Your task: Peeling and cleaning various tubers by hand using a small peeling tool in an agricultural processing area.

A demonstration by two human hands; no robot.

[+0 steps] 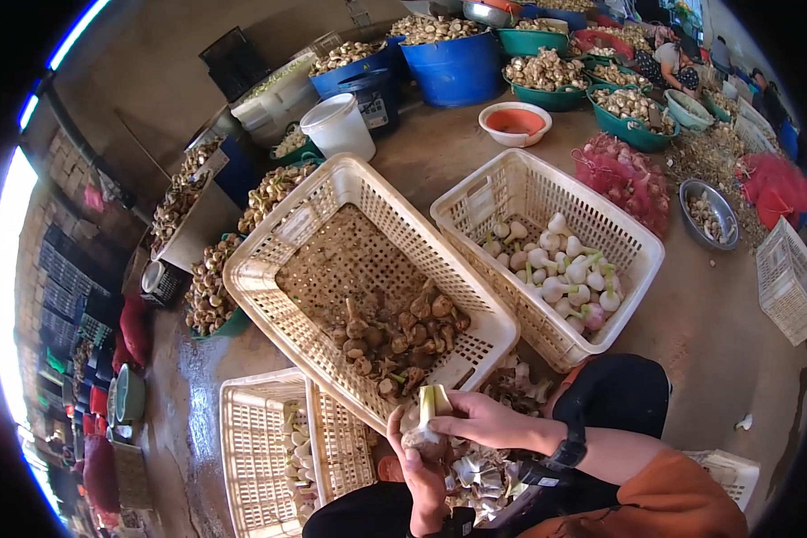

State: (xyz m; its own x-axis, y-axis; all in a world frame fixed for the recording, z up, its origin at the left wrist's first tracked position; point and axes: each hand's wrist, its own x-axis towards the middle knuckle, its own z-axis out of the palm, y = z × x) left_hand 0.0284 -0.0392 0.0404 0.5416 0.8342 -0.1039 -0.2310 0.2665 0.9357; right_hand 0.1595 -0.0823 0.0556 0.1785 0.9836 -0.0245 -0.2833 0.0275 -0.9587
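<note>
L hand (424,484) cups a garlic bulb (424,441), apparently part-peeled, by the mid. crate (354,255), R hand (493,421) gripping its stem (434,405); pale bulbs (569,273) (seemingly done) occupy the R crate (592,220), brown bulbs (426,327) (approx. one small heap) remaining in mid.

The held bulb (425,443) is brownish white, its stem (434,403) pale green.

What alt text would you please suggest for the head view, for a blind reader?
A person's left hand and right hand hold a round, dirt-flecked garlic bulb with a pale green stem. Ahead are a cream perforated plastic crate of soiled brown bulbs and a whitish plastic crate of clean white bulbs, with a round blue plastic tub behind.
</note>
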